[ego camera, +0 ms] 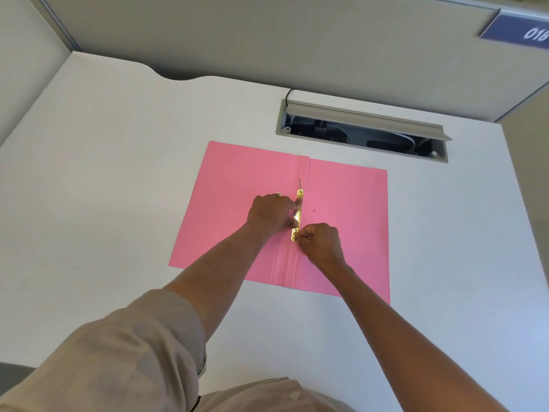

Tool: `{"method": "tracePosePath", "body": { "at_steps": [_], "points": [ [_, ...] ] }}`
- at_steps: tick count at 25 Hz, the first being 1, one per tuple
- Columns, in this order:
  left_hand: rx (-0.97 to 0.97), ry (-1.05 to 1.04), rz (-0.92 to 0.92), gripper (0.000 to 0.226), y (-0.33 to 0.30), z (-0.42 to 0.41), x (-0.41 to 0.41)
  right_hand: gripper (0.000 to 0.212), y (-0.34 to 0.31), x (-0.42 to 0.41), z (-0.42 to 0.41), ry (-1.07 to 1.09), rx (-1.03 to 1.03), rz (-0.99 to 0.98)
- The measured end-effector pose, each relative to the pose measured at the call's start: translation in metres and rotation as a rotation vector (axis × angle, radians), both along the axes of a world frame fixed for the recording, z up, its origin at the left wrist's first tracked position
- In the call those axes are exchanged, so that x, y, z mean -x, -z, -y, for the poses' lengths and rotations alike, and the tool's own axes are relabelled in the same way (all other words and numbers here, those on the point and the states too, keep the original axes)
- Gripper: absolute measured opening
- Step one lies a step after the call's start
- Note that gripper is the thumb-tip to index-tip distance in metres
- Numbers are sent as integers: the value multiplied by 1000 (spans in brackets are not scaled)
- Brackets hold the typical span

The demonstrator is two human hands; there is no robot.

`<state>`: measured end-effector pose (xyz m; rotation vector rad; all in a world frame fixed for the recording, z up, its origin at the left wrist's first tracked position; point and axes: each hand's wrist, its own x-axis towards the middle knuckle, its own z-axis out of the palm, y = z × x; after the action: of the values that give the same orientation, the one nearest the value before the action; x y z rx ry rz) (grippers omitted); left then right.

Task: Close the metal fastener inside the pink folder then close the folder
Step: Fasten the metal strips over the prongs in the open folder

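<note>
The pink folder (347,203) lies open and flat on the white desk. A gold metal fastener (299,200) runs along its centre fold, with one thin prong standing up at its far end. My left hand (271,214) presses on the fastener's bar from the left, forefinger on the strip. My right hand (320,240) pinches the near end of the fastener with closed fingertips. The middle of the bar is hidden under my left fingers.
A grey cable hatch (362,126) stands open in the desk just behind the folder, with a black cable at its left. Grey partition walls rise behind and on both sides. A blue number sign (520,31) hangs at the top right.
</note>
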<state>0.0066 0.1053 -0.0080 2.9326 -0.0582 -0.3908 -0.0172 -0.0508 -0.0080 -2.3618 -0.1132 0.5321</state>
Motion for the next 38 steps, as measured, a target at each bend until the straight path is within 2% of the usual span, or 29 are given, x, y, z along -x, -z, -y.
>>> {"method": "tracePosePath", "body": {
  "at_steps": [6,14,17,19,22,27,33,36,38],
  "points": [
    [-3,-6,-12,52,2,2,-2,21,4,5,-8,247,-63,-100],
    [22,3,-9,58,5,2,-1,22,10,30,-40,302,-4,2],
    [-3,12,12,57,7,1,-2,8,13,27,-38,463,-74,-121],
    [3,10,19,57,7,-1,-2,9,14,26,-32,557,-119,-223],
    [22,4,7,58,7,-1,-2,10,14,26,-25,587,-153,-301],
    [28,-8,-5,57,7,0,-1,14,14,28,-15,596,-192,-298],
    [9,11,-4,54,6,-1,0,9,16,39,3,513,-146,-134],
    [-6,15,6,55,5,0,2,3,16,26,15,411,-51,147],
    [0,23,27,55,5,-1,4,13,19,10,25,303,36,310]
  ]
}}
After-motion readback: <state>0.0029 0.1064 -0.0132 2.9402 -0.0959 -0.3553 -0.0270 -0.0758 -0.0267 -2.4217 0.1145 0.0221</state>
